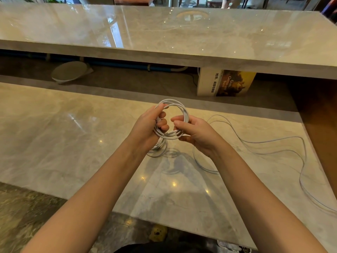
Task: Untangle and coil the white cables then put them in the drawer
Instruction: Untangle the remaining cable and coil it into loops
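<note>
A white cable wound into a round coil [183,110] is held above the marble counter [54,143]. My left hand [148,126] grips the coil's left side, fingers curled through the loop. My right hand [194,131] pinches its lower right side, near a white plug end. A second coil of white cable [160,147] lies on the counter under my left wrist, partly hidden. Another long white cable [273,141] sprawls loose in wavy loops across the counter to the right. No drawer is in view.
A raised marble shelf [182,37] runs across the back. Under it stands a book [226,83] with a yellow-brown cover, and a round white dish [70,72] leans at the left. The counter's front edge is close to my body; its right edge borders brown wood.
</note>
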Motion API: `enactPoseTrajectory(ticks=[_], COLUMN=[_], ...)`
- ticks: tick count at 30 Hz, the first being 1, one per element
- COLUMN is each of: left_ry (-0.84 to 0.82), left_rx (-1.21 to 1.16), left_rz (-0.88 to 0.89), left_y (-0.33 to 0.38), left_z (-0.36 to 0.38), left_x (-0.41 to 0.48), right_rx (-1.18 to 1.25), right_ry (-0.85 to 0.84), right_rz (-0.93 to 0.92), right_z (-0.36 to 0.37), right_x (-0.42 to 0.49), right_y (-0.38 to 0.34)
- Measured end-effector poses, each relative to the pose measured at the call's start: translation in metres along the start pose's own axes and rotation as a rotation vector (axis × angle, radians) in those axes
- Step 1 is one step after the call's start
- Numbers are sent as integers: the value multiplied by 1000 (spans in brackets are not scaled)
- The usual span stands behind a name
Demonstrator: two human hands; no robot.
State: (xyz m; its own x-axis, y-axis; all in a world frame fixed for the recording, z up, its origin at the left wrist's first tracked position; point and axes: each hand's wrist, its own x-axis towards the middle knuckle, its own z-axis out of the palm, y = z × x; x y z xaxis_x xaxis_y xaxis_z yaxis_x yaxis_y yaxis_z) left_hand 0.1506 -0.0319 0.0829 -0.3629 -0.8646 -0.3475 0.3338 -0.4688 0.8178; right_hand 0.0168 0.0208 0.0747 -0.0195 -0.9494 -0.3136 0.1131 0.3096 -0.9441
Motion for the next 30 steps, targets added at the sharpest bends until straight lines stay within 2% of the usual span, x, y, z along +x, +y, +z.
enactPoseTrajectory(ticks=[4,9,15,20,24,30], left_ry=[31,46,81,109,208,260], left_rx=[76,62,94,182,395,780], left_rz=[35,-12,-130,-198,-140,-47], left_y=[-2,-2,-2,-8,-14,-20], left_z=[4,3,-5,-23,-43,-75], left_x=[0,2,4,14,21,34], right_rx=[24,72,-184,-223,-188,-165], right_ry=[-62,-14,143,176,182,207], right_rz=[1,42,-42,-40,16,56], right_z=[2,1,-5,-3,7,27], right_x=[-2,2,15,32,50,79], right_y=[-2,4,13,25,40,59])
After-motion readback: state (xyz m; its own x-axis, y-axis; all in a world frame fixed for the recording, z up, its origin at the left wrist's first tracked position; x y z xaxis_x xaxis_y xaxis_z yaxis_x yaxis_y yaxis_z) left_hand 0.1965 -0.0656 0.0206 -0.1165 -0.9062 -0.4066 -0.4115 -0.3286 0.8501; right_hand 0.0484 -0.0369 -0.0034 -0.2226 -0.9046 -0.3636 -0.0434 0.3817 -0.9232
